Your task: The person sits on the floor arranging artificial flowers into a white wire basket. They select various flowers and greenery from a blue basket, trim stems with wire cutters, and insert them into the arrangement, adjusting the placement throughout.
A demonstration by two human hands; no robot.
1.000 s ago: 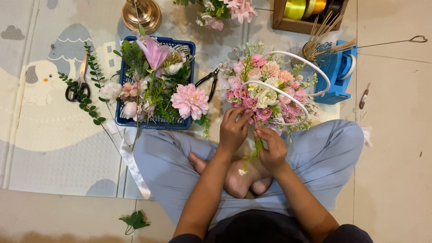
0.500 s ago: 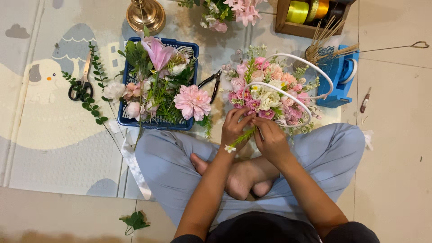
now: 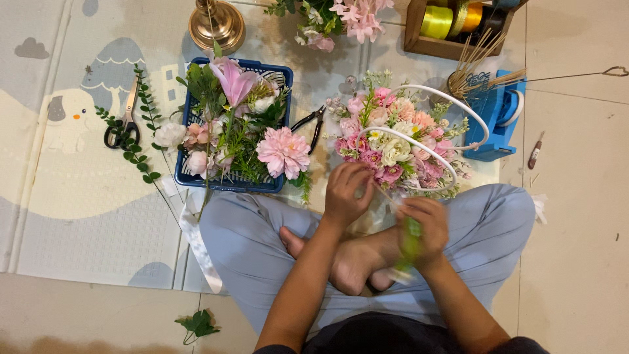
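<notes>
Two hands at centre frame: left hand (image 3: 347, 190) pinching into pink-and-white flower arrangement (image 3: 393, 141) with white hoop handles, right hand (image 3: 422, 229) clenched on green stem (image 3: 411, 237) lower right. Best kept steady, stem fed gently between blooms. Blue basket of flowers (image 3: 190, 177) left.

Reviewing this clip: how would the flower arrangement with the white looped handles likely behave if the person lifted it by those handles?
The flower arrangement is probably light for its size, being mostly blooms and leaves. The thin white handles may flex somewhat. The packed flowers look fragile; petals could crush where the left hand presses.
</notes>
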